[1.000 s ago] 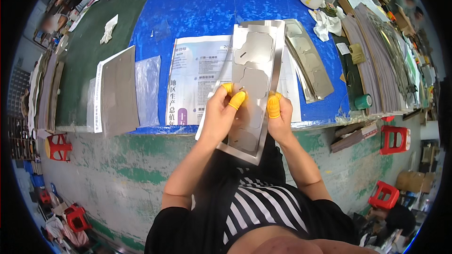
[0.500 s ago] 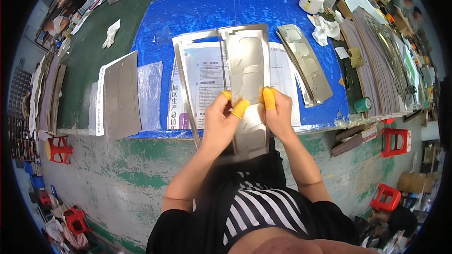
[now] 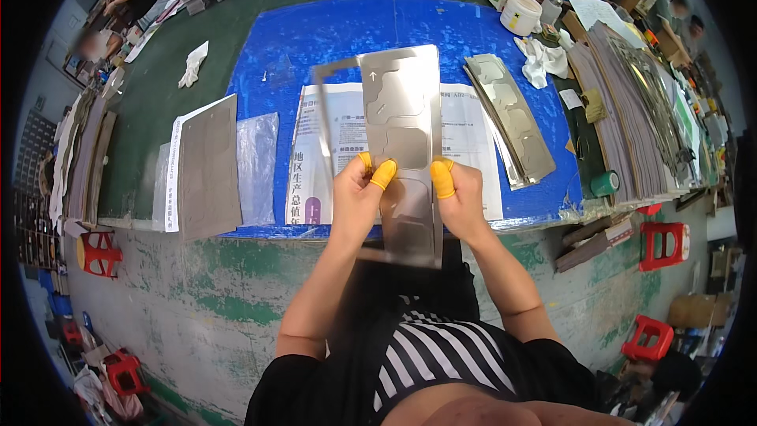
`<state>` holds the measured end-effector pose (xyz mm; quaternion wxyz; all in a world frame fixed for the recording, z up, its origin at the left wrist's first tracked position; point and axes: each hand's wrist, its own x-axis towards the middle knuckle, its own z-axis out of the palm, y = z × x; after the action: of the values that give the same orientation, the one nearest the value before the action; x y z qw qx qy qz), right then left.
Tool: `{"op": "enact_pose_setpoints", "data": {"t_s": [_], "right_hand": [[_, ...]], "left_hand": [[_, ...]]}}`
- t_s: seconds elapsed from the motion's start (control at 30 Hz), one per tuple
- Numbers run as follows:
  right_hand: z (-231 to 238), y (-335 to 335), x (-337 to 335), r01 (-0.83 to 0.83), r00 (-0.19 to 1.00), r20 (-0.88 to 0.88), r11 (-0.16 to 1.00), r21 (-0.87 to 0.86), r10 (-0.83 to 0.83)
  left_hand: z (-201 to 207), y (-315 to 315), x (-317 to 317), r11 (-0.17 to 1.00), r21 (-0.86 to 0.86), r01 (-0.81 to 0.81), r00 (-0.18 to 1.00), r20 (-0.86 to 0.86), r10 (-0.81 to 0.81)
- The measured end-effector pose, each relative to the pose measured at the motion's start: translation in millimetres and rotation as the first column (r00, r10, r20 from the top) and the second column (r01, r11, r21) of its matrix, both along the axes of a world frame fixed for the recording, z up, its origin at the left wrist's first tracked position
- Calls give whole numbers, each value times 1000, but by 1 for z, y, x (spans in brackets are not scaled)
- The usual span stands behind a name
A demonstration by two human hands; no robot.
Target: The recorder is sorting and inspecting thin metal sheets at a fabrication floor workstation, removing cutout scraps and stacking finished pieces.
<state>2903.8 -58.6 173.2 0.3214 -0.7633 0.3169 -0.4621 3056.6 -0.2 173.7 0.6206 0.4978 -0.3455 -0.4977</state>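
Note:
Both hands hold a long shiny metal plate (image 3: 407, 147) upright above the newspaper (image 3: 314, 122); rounded panel outlines run down it and an arrow mark shows near its top. My left hand (image 3: 356, 199) grips the left edge, thumb on the front face. On the right edge, my right hand (image 3: 463, 199) is closed, thumb along the rim. Yellow finger cots cover some fingertips on each hand. Behind the plate, a thin open metal frame (image 3: 324, 114) juts out to the left, partly hidden and blurred; which fingers hold it is unclear.
Similar metal plates (image 3: 512, 120) lie stacked right of the newspaper on the blue table cover (image 3: 339, 28). To the left are a grey-brown sheet (image 3: 208, 166) and clear plastic (image 3: 258, 162). A green tape roll (image 3: 605, 183) and tall sheet stacks (image 3: 623, 110) line the right side.
The metal plate has shifted slightly left and changed its tilt. The frame behind it has swung right, closer to the plate. Both hands keep their grip.

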Motion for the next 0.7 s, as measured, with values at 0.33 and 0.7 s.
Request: {"op": "enact_pose_setpoints", "data": {"t_s": [0.33, 0.7], "right_hand": [[7, -11, -1, -72, 992, 117, 973, 218, 47], [25, -30, 7, -288, 951, 88, 952, -108, 297]], "left_hand": [[18, 14, -3, 987, -162, -14, 1000, 24, 19], [19, 10, 9, 977, -215, -1, 996, -86, -18]]}}
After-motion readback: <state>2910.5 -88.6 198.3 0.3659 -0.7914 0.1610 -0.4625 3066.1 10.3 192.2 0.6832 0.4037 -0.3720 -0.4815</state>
